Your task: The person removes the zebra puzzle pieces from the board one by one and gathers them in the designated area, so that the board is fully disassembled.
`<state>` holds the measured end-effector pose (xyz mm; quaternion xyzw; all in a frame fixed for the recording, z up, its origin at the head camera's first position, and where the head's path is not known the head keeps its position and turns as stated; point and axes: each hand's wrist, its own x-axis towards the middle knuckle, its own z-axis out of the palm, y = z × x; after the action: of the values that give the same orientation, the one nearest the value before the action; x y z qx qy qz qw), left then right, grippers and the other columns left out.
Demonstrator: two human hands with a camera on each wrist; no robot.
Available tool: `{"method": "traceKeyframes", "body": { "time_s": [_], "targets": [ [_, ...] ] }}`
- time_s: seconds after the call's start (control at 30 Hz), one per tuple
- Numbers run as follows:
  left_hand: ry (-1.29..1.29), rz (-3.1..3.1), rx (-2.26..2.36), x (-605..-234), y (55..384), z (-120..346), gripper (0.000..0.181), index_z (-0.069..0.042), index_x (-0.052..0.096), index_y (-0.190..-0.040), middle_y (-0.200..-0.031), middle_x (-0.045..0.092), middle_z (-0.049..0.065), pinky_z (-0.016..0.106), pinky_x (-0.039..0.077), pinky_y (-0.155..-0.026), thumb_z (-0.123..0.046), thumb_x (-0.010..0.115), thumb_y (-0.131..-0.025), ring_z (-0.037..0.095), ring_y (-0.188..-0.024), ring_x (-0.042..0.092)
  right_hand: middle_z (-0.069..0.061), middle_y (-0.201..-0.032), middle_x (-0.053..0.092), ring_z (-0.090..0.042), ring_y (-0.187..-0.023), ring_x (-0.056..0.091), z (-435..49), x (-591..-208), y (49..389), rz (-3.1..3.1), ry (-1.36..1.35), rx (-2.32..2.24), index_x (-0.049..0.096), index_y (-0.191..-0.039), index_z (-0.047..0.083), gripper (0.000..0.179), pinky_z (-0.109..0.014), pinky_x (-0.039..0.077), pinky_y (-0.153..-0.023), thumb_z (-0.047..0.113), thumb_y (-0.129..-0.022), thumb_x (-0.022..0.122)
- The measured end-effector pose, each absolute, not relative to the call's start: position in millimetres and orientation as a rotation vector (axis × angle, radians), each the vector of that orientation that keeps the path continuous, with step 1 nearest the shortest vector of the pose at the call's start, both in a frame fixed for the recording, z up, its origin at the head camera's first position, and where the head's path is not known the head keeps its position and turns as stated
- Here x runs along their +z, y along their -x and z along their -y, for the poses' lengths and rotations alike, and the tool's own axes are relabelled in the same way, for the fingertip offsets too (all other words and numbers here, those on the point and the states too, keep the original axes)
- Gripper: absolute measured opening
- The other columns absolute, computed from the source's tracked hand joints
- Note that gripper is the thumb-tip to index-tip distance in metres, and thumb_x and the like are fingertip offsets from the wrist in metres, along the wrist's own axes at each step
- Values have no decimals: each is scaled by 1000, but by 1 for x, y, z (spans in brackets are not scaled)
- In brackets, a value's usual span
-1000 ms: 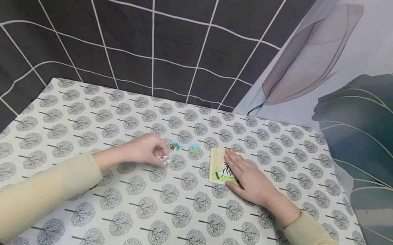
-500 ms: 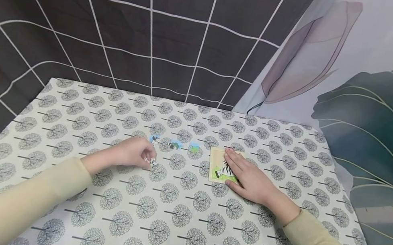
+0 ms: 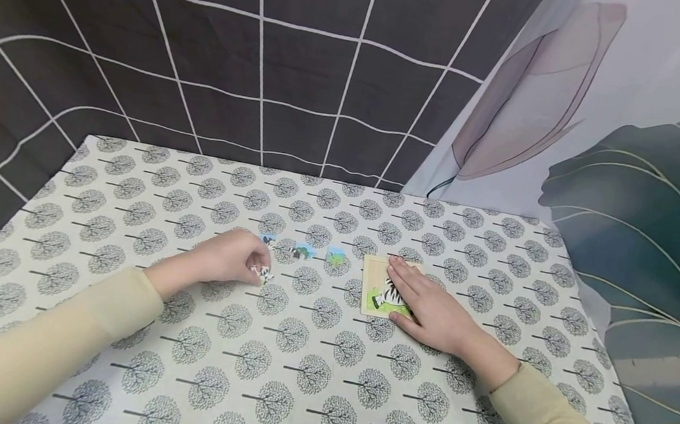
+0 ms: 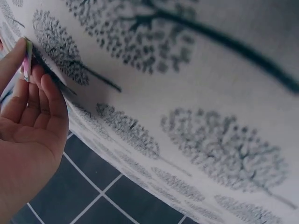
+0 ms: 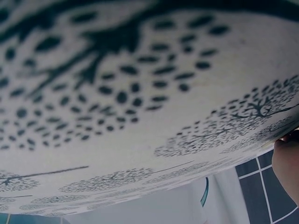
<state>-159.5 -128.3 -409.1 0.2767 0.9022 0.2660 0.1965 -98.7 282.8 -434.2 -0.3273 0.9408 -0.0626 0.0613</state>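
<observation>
My left hand (image 3: 232,257) pinches a small jigsaw piece (image 3: 265,275), white and black, between thumb and fingertips just over the cloth. In the left wrist view the same piece (image 4: 28,63) shows edge-on, with a pink patch, and the other fingers lie curled below. My right hand (image 3: 434,312) rests flat on a square wooden puzzle board (image 3: 375,269), fingers fairly straight. Part of a zebra picture (image 3: 391,299) shows on the board; the hand hides its right side. In the right wrist view only an edge of the right hand (image 5: 287,165) appears.
Along a row beyond my left hand lie three loose pieces: a blue and black piece (image 3: 267,239), a blue piece with dark green (image 3: 302,252) and a blue-green piece (image 3: 336,257). A tree-print cloth (image 3: 321,378) covers the table; a dark gridded curtain (image 3: 209,36) hangs behind.
My left hand has moved left with the pinched piece, then slightly away from me. The blue and black piece it covered has come into view. The right hand has stayed on the board.
</observation>
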Motion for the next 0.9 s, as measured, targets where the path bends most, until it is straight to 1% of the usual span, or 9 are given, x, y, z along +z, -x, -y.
{"method": "traceKeyframes", "body": {
  "time_s": [0.27,0.53,0.9],
  "targets": [
    [-820,-2557,655,-401,160,124,18,-12,77,-93,-87,71,0,34,56,-81,-8,88,-79,14,-83,62,-16,-177,17,-39,-162,27,-282,-434,98,-2848,992,-197,22,-167,1,82,-55,27,-131,45,-106,55],
    [-860,-2587,613,-400,159,124,20,-12,77,-95,-92,73,0,38,59,-85,-6,87,-79,15,-87,64,-17,-177,18,-39,-162,28,-283,-435,98,-2850,998,-206,23,-167,1,82,-55,27,-131,45,-106,56],
    [-900,-2658,609,-396,159,122,23,-12,76,-101,-96,72,0,40,59,-89,-11,88,-82,16,-90,65,-16,-177,18,-38,-162,27,-283,-435,98,-2854,987,-211,23,-167,2,83,-54,27,-131,45,-106,57]
  ]
}}
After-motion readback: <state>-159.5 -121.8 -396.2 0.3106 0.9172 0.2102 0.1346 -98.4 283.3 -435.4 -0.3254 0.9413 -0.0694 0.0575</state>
